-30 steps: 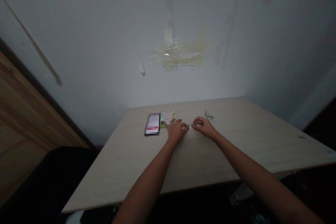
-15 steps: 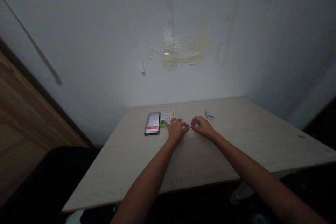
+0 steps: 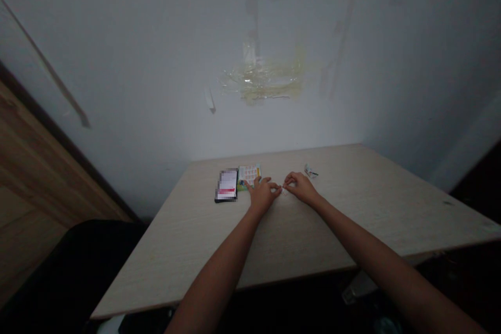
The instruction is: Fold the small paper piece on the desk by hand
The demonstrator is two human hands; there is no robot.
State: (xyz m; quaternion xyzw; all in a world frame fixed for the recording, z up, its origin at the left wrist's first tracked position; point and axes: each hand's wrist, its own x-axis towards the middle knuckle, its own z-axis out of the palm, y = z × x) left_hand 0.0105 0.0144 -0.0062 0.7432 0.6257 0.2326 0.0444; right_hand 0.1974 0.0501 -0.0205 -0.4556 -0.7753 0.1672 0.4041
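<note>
Fingertips of the bare left hand (image 3: 264, 195) and the bare right hand (image 3: 302, 188) are nearly meeting in the head view, above the pale wood-grain worktop (image 3: 313, 235). Between them is sitting a tiny whitish piece (image 3: 285, 192), too small and blurred to identify. Both hands appear to be pinching it: the left grip is closing thumb and finger at its left side, the right grip is closing at its right, though the exact contact is staying unclear. The left hand's other fingers are spreading over the near edge of a printed white, yellow and green card or booklet (image 3: 249, 173). Just left of that, a dark-edged phone with a pixelated screen (image 3: 227, 186) is lying on the worktop. Beyond the right hand, a small crumpled white wrapper-like scrap with coloured marks (image 3: 311, 171) is resting alone.

Compared with the earlier pictures, the left hand is holding its place, while the right fingers are now reaching closer to the left ones, and the blue-green colour that was showing between them is no longer showing. That is suggesting close finger work, with the right hand doing the moving and the left steadying.
</note>
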